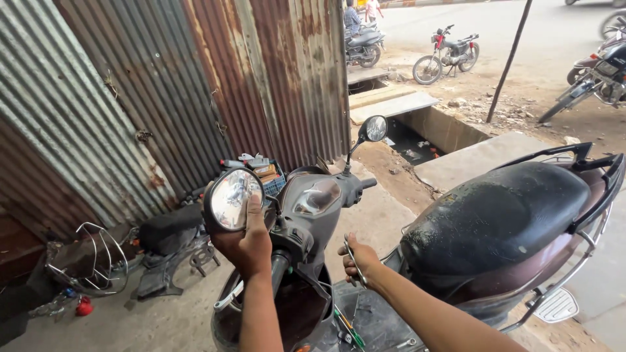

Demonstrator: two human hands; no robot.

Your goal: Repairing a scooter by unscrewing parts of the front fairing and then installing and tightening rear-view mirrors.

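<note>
Here, at nine o'clock, a wall of rusty corrugated sheets (130,98) runs back toward the middle, and at its foot near eight o'clock lie a bent chrome rack (98,257), a small red part (83,306) and some dark plastic panels (171,234) on the concrete floor (130,319). Moving right, the left hand (246,242) rises from six o'clock and presses against the round left mirror (233,199) of a scooter (313,261), its thumb lying up across the glass and the other fingers curled round the back of the rim, so it grips the mirror rather than lying spread. Behind the mirror, toward eleven o'clock of the handlebar, a crate of odds and ends (264,171) sits against the wall. At the centre stands the grey handlebar cover (317,197), and at one o'clock from it the right mirror (374,128) stands up on its stalk. Just right of centre, the right hand (357,261) is closed in a loose fist around a slim metal tool (355,261), held just beside the scooter's front panel below the handlebar. On the footboard at six o'clock lies a green-handled screwdriver (349,329). Further right, the black seat (495,218) fills three o'clock, with a chrome grab rail (603,195) round its end. At twelve to two o'clock a drain trench (417,140), a slanted pole (508,62) and parked motorbikes (447,55) show in the sunlit street.
</note>
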